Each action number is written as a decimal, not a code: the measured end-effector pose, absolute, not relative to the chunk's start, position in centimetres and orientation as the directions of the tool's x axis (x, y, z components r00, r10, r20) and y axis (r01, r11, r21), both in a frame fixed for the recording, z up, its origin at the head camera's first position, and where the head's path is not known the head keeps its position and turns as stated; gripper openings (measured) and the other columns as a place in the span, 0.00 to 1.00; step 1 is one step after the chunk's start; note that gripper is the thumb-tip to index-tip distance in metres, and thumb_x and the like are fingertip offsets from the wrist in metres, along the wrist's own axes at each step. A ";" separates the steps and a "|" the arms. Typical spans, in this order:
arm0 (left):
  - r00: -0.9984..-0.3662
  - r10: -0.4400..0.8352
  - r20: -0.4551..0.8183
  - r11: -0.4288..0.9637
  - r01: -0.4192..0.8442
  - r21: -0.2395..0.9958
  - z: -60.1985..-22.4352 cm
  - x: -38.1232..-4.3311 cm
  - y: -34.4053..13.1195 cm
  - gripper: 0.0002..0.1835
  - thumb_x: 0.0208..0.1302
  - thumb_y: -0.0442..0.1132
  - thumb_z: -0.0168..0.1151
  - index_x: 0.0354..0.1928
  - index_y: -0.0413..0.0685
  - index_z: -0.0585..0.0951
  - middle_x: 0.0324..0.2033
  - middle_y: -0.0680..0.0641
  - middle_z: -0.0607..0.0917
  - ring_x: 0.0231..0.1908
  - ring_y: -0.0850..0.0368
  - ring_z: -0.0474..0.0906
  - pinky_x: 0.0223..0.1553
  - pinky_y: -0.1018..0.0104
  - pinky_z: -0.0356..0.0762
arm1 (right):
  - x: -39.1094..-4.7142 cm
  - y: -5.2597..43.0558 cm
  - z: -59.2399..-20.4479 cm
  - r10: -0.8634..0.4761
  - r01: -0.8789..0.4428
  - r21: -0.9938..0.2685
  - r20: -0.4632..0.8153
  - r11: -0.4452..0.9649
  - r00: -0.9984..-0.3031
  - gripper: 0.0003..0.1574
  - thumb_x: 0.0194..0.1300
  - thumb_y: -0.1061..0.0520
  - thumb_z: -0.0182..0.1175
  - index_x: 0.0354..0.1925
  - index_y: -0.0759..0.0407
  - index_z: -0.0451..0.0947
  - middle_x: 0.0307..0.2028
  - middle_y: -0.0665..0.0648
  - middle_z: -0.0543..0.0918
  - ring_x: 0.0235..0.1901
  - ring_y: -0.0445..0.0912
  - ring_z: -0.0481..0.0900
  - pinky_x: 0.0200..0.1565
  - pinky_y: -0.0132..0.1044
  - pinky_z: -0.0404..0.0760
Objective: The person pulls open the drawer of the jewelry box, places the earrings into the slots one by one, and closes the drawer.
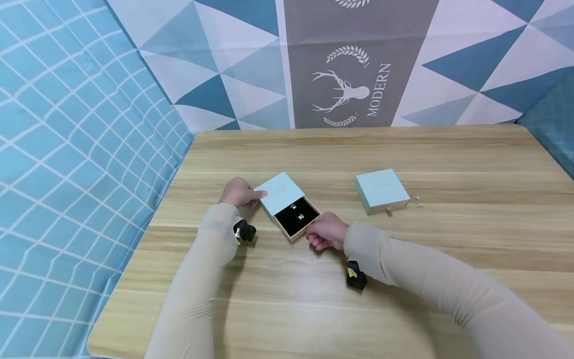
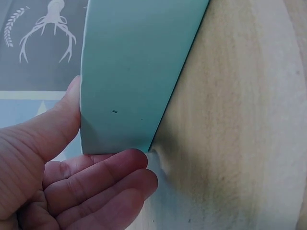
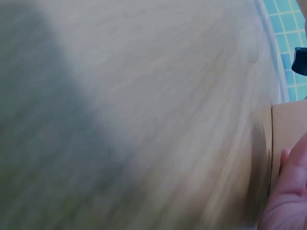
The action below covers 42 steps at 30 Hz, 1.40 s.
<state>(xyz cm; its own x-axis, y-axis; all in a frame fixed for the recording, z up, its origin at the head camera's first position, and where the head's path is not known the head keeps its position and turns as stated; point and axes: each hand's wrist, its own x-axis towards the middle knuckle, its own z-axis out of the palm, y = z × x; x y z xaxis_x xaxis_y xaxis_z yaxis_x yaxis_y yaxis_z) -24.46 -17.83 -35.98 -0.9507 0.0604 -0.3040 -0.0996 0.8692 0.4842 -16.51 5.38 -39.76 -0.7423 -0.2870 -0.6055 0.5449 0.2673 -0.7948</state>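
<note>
A light blue jewelry box (image 1: pixel 280 191) lies at an angle on the table, its drawer (image 1: pixel 286 219) pulled partly out of the sleeve. Black lining fills the drawer, and two small silvery earrings (image 1: pixel 301 217) sit on it. My left hand (image 1: pixel 239 192) grips the sleeve's far left corner, with the thumb on top. In the left wrist view, its fingers (image 2: pixel 103 177) are bent against the end of the box. At the drawer's front wall, my right hand (image 1: pixel 328 231) holds the edge with curled fingers; its exact hold is hidden. The right wrist view catches only part of that hand (image 3: pixel 290 191).
To the right stands a second light blue box (image 1: pixel 383 188), closed, with a small pinkish pull tab (image 1: pixel 389 212). Several tiny pale pieces (image 1: pixel 418 201) lie beside it. The wooden table (image 1: pixel 287 309) meets a patterned cloth (image 1: pixel 251 75) at the back.
</note>
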 end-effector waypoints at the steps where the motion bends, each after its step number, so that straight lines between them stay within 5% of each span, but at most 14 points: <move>1: -0.951 0.064 -0.303 0.870 -0.096 0.484 -36.0 -24.5 -17.8 0.26 0.63 0.52 0.65 0.14 0.39 0.78 0.10 0.49 0.74 0.14 0.60 0.63 0.22 0.67 0.61 | -16.5 5.3 -39.8 -0.284 0.548 -0.795 -0.605 0.259 -0.744 0.13 0.66 0.68 0.50 0.23 0.64 0.72 0.12 0.50 0.71 0.09 0.36 0.67 0.16 0.26 0.71; 42: -0.942 0.084 -0.324 0.878 -0.084 0.471 -36.2 -25.1 -18.1 0.27 0.63 0.52 0.64 0.14 0.40 0.75 0.10 0.50 0.72 0.15 0.59 0.59 0.21 0.66 0.57 | -17.7 4.1 -40.2 -0.249 0.572 -0.797 -0.604 0.193 -0.757 0.16 0.65 0.68 0.50 0.20 0.63 0.72 0.12 0.49 0.70 0.09 0.35 0.66 0.16 0.25 0.69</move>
